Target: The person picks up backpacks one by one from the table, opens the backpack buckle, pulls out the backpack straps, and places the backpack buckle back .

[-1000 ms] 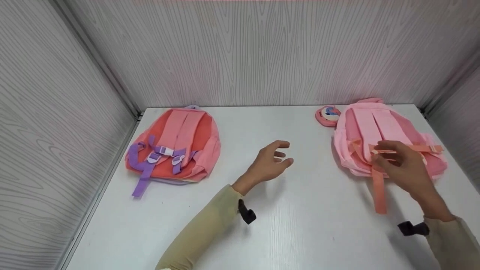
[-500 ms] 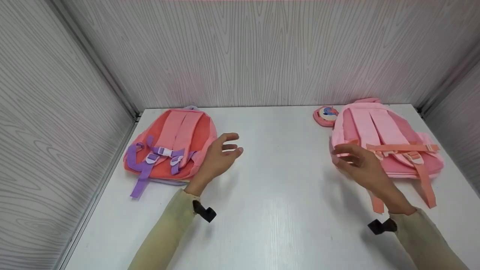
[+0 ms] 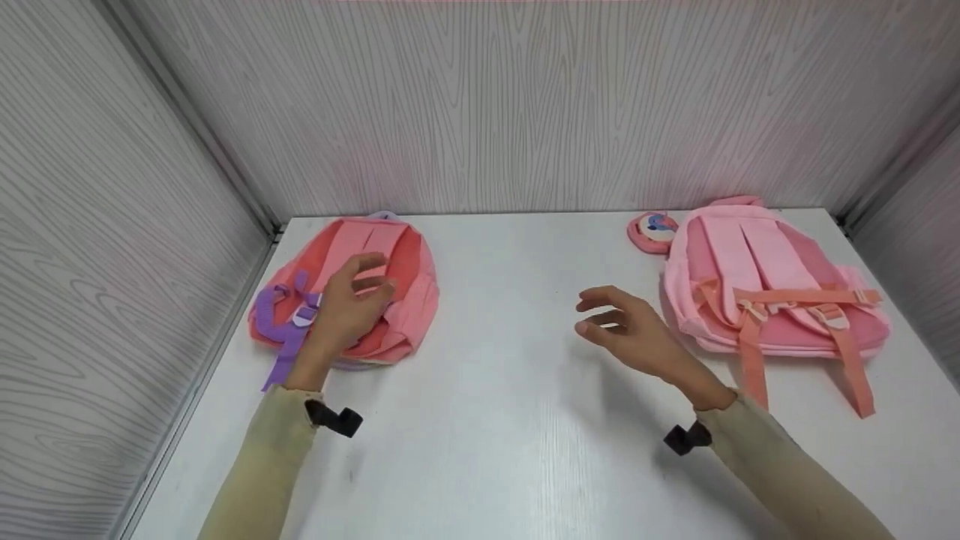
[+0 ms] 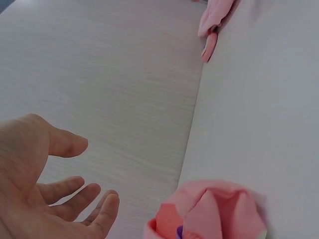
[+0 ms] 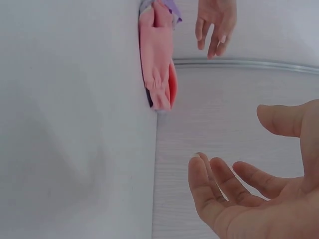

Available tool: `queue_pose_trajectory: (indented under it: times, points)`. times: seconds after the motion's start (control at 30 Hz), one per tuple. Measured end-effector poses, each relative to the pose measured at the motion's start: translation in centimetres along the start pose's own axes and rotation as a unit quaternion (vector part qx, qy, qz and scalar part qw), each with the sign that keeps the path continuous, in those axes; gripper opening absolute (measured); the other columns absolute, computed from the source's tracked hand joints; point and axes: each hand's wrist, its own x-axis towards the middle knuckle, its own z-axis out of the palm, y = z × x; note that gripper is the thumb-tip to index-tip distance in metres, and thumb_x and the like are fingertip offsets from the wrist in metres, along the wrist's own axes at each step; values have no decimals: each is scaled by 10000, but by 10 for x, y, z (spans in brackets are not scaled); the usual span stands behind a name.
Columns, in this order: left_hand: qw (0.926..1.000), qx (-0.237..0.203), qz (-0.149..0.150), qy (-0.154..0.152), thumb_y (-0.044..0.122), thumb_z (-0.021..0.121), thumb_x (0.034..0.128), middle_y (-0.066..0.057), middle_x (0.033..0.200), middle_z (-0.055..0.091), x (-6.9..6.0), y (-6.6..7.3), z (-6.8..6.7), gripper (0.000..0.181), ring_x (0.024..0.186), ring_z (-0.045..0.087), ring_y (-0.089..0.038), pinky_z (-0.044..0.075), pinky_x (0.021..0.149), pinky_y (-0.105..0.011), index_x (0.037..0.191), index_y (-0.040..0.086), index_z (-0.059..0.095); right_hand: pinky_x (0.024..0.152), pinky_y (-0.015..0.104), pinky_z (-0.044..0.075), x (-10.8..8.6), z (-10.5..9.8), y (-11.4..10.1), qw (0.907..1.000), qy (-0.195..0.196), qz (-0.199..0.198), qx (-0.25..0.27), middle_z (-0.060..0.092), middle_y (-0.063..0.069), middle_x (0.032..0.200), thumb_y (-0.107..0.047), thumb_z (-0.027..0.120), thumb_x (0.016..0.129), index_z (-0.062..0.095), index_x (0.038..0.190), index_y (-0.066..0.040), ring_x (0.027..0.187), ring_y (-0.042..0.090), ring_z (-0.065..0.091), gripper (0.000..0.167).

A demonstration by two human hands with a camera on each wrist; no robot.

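Observation:
My left hand is in front of the coral-and-pink backpack at the left in the head view. Its fingers are loosely bent with nothing between them, also in the left wrist view. Part of the purple straps and white buckles is hidden behind this hand. My right hand is above the white table, left of the light pink backpack, its thumb and fingers apart and holding nothing. Orange straps with pale buckles cross that backpack, two ends hanging over its front edge.
A small round pink pouch with a blue-and-white picture lies beside the light pink backpack. Grey wood-grain walls enclose the white table at the back and both sides.
My left hand has moved left to the coral backpack. The right hand has let go of the orange straps and moved left, away from the light pink backpack.

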Motion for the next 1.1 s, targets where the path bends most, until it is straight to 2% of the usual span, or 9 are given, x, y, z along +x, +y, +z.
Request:
queue_pose_trajectory:
  times: [0.17,0.3,0.37,0.47,0.63,0.77,0.87,1.0,1.1]
  points:
    - [9992,276,-271,36,257,651,1076,-139,1601,487,-5,-2,-30,563,1438,527,-366,523,1108,-521,1565,55,462,1078,504,551,20,23,-6,9998,-91,-146,41,641,185,1387,-260,746,1019,581,1455,-55,1210,334,705,509]
    - [9985,454,-315,64,278,638,1082,-158,1617,470,-3,-9,-49,589,1447,519,-388,570,1001,-309,1584,43,438,1080,532,544,31,41,-6,9999,-98,-54,69,635,200,1397,-282,750,1014,581,1459,-60,1207,334,704,525]
    - [9982,509,-290,144,274,630,1085,-180,1619,468,-3,-15,-60,592,1459,505,-413,542,936,-193,1586,25,433,1075,528,548,36,51,-7,9999,-110,-12,72,635,197,1400,-294,753,1011,580,1464,-67,1205,330,706,535]
    - [9966,595,-391,405,257,618,1086,-200,1617,476,-3,-23,-77,570,1461,504,-424,470,893,-101,1572,10,452,1066,503,555,44,68,-10,9997,-200,53,119,630,195,1412,-306,753,1007,572,1473,-78,1205,322,709,549]
    - [9919,584,-843,746,264,582,1081,-194,1636,458,-2,-36,-98,581,1430,535,-363,494,834,-74,1587,15,446,1059,453,564,58,91,-17,9994,-295,112,172,622,205,1424,-317,749,1003,559,1483,-79,1196,323,718,569]
    - [9893,613,-963,911,289,578,1081,-206,1625,463,2,-50,-112,590,1289,614,-178,492,835,-72,1577,-6,456,1053,451,569,69,104,-25,9996,-180,103,197,635,182,1400,-336,751,998,557,1480,-80,1183,334,724,579]
    - [9863,717,-1059,1043,331,567,1086,-218,1611,472,3,-60,-121,603,1177,585,-47,475,845,-68,1566,-19,464,1038,452,578,77,113,-32,9995,-173,131,229,635,170,1395,-365,746,998,547,1488,-83,1189,332,721,600]
    - [9820,824,-1212,1189,358,538,1094,-233,1593,476,4,-74,-133,615,1174,554,-50,471,820,-70,1564,-30,460,1012,439,592,86,125,-36,9992,-205,225,249,628,176,1408,-386,738,998,535,1497,-81,1199,325,722,619]
    - [9794,853,-1325,1260,362,529,1094,-234,1581,484,7,-83,-139,621,1231,567,-145,469,846,-104,1562,-40,458,998,440,598,94,135,-36,9988,-108,359,303,629,183,1410,-378,745,990,543,1487,-81,1197,326,725,614]
